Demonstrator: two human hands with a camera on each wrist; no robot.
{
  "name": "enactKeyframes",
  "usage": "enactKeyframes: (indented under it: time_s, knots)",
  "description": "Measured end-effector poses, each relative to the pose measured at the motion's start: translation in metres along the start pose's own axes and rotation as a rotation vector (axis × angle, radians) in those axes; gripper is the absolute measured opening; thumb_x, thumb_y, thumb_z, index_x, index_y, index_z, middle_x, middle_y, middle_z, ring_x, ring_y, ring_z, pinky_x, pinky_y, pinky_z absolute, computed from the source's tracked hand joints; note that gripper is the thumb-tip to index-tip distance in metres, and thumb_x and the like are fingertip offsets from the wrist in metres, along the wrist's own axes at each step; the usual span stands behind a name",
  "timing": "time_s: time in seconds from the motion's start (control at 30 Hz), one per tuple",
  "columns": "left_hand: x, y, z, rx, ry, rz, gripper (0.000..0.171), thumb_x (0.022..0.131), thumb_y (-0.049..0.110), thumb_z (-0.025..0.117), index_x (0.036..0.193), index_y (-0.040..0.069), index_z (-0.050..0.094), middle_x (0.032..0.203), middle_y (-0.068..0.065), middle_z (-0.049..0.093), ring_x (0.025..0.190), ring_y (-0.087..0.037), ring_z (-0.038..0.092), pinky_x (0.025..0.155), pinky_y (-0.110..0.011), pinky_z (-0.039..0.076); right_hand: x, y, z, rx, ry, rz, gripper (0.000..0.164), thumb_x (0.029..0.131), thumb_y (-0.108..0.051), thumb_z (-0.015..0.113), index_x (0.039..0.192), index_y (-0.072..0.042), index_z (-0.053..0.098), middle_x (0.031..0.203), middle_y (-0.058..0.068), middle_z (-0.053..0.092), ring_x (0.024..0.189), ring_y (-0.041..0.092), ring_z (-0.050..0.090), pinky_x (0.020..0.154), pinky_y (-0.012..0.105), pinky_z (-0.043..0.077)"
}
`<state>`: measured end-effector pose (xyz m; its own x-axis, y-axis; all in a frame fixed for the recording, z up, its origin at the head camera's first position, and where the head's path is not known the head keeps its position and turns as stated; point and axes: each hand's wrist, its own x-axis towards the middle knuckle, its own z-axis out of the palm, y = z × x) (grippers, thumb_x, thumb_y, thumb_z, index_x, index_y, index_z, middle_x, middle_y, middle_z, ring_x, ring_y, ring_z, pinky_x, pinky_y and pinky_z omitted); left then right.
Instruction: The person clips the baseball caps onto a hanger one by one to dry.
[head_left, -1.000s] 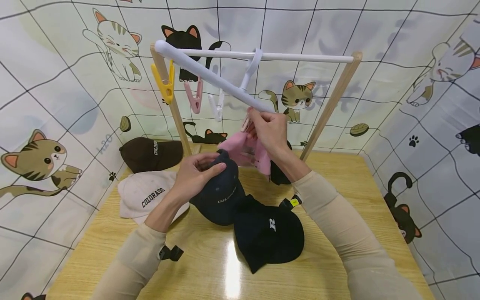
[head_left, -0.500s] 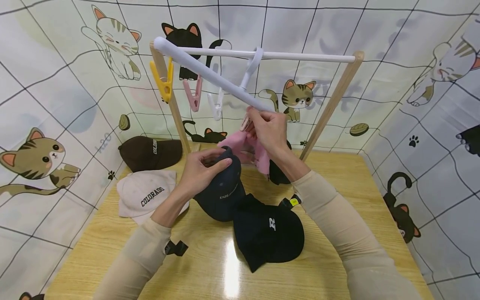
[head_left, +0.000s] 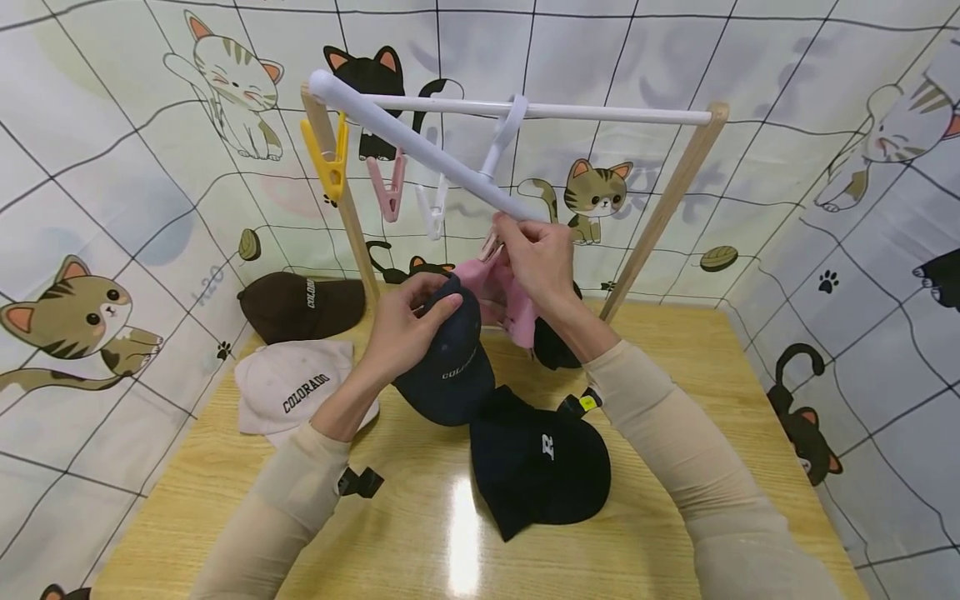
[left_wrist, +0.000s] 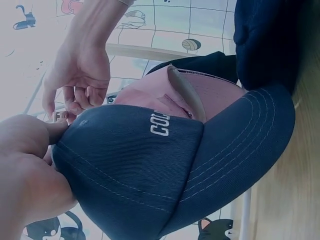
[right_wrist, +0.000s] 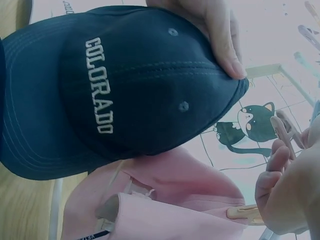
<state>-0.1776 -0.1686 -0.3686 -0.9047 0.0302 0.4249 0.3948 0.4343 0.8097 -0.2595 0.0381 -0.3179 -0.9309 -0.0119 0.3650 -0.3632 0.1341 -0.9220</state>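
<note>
Fingers of the left hand (head_left: pixel 408 329) pinch the navy cap (head_left: pixel 448 367), now lifted higher toward the hanger bar (head_left: pixel 420 146), where the right hand (head_left: pixel 536 258) still pinches a clip (right_wrist: pixel 245 212) beside the pink cap (head_left: pixel 498 292), so pegging looks close.

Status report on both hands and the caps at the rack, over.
Left hand grips navy cap, raised. Right hand pinches clip on pink cap under white bar. Pink cap crowds the navy one.
</note>
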Motion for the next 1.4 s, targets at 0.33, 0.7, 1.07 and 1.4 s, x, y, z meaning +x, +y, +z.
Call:
enactKeyframes:
  time_s: [0.33,0.7,1.07,1.4]
  knots:
    - [0.015,0.007,0.007,0.105,0.045,0.049,0.031,0.108,0.024,0.079,0.128,0.001,0.072,0.124,-0.019,0.082,0.116,-0.034,0.080,0.098,-0.050,0.060,0.000,-0.004,-0.002,-0.029,0.002,-0.042,0.042,0.106,-0.039,0.074,0.085,-0.005,0.087,0.057,-0.007,0.064,0.058,0.015,0.058,0.051,0.027,0.035]
    - [0.025,0.014,0.017,0.120,0.070,0.119,0.026,0.107,0.021,0.080,0.118,-0.001,0.075,0.108,-0.020,0.084,0.097,-0.036,0.080,0.084,-0.045,0.058,-0.001,-0.004,-0.006,-0.043,-0.008,-0.056,0.041,0.105,-0.036,0.075,0.082,-0.003,0.085,0.063,0.008,0.067,0.057,0.013,0.054,0.049,0.027,0.032]
    - [0.030,0.018,0.024,0.101,0.099,0.176,0.024,0.102,0.017,0.085,0.114,-0.003,0.079,0.106,-0.020,0.084,0.095,-0.034,0.080,0.083,-0.041,0.058,-0.001,-0.004,-0.007,-0.071,0.006,-0.055,0.041,0.104,-0.036,0.076,0.082,-0.003,0.085,0.065,0.007,0.067,0.072,0.019,0.058,0.057,0.029,0.035]
    - [0.034,0.017,0.031,0.114,0.089,0.203,0.020,0.102,0.015,0.085,0.110,-0.002,0.081,0.116,-0.020,0.083,0.105,-0.035,0.082,0.093,-0.051,0.064,0.000,-0.006,-0.008,-0.105,0.008,-0.068,0.038,0.104,-0.034,0.077,0.086,-0.002,0.087,0.059,-0.008,0.062,0.063,0.015,0.053,0.051,0.026,0.033]
